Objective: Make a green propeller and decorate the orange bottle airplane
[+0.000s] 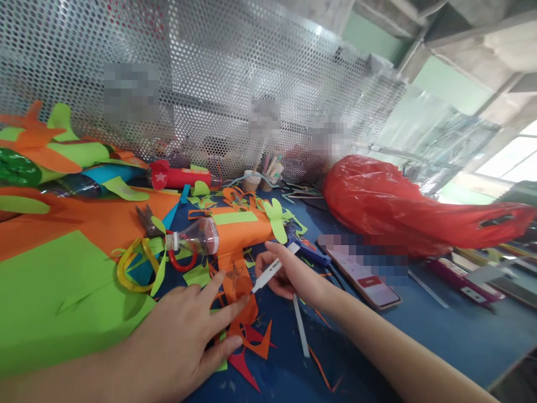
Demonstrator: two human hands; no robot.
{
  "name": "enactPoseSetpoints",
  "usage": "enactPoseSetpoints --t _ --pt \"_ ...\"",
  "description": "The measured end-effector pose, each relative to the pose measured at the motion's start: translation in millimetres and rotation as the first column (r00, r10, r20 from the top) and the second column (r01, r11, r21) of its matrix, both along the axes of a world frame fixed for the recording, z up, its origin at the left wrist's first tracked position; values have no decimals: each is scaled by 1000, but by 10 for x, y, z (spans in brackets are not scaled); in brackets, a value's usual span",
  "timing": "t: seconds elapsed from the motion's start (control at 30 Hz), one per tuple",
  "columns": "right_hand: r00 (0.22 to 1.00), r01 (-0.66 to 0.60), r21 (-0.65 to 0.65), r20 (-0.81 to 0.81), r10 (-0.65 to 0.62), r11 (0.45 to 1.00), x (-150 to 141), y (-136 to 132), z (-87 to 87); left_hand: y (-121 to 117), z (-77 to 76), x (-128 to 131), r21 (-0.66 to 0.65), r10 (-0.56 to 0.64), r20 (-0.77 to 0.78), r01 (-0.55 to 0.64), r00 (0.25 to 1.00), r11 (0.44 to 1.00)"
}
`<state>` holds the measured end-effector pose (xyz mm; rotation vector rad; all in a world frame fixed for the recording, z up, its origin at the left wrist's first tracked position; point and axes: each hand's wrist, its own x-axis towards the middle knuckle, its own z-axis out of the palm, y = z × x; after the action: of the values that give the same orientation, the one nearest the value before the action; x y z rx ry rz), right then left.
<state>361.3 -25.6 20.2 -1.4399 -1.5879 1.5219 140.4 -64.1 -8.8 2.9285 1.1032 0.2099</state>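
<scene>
A clear plastic bottle (pixel 201 237) wrapped in orange paper (pixel 245 230) lies on its side, its neck to the left. An orange paper wing (pixel 241 291) reaches from it toward me, with a dark star outline (pixel 235 275) on it. My left hand (pixel 188 322) is open, fingers spread, the fingertips resting on the wing around the star. My right hand (pixel 289 271) is closed around a slim white pen (pixel 274 267) with dark print. The pen's tip points down-left at the wing's edge; whether it touches cannot be made out.
Yellow-handled scissors (pixel 138 268), lime card (pixel 79 302) and orange card (pixel 96 218) lie left. Paper scraps (pixel 255 341) litter the blue table (pixel 356 347). A phone (pixel 364 274), glue gun (pixel 310 249) and red plastic bag (pixel 377 201) are right. Perforated metal sheeting (pixel 210 73) stands behind.
</scene>
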Motion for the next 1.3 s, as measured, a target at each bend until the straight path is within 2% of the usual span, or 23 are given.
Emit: enactPoseSetpoints --t 0.1,0.2,0.3,0.37,0.43,0.53,0.63,0.73,0.83,0.93,1.0,1.1,1.23,1.3 --pt "995 -83 58 67 80 995 19 -25 117 9 -22 2 -9 -9 9 9 1000 1000" --pt "979 -158 137 153 136 978 86 -113 304 15 -40 3 12 -6 7 6 1000 1000" --pt "937 -204 264 331 110 943 178 -288 451 14 -55 0 40 -12 4 12 1000 999" --pt "880 -238 361 472 43 902 209 -423 477 12 -60 -3 52 -10 7 9 1000 999" --pt "801 -302 394 599 7 868 200 -537 439 9 -60 -5 59 -2 14 2 1000 998" --pt "634 -343 392 767 -98 854 149 -630 318 6 -53 -3 53 -6 17 5 1000 999" --pt "470 -331 457 839 -276 825 150 -609 225 8 -47 4 63 -5 23 3 1000 998" --pt "321 -358 499 859 -398 789 252 -485 209 8 -48 9 77 -11 23 9 1000 997" --pt "207 -290 434 898 -387 853 422 -305 228 3 -54 7 83 -13 14 12 1000 996" --pt "209 -265 346 932 -297 900 607 -130 222 -2 -62 -2 89 -9 17 8 1000 996" --pt "220 -270 317 939 -263 909 718 -42 205 -4 -67 -8 87 -6 23 4 1000 996" --pt "222 -335 330 938 -267 882 827 19 195 -5 -74 -11 77 0 33 -2 999 997" --pt "151 -405 340 940 -305 849 832 -12 223 -1 -86 -7 59 16 36 -18 999 998" --pt "99 -409 323 945 -310 853 782 -50 238 0 -85 -8 53 17 41 -20 999 998"
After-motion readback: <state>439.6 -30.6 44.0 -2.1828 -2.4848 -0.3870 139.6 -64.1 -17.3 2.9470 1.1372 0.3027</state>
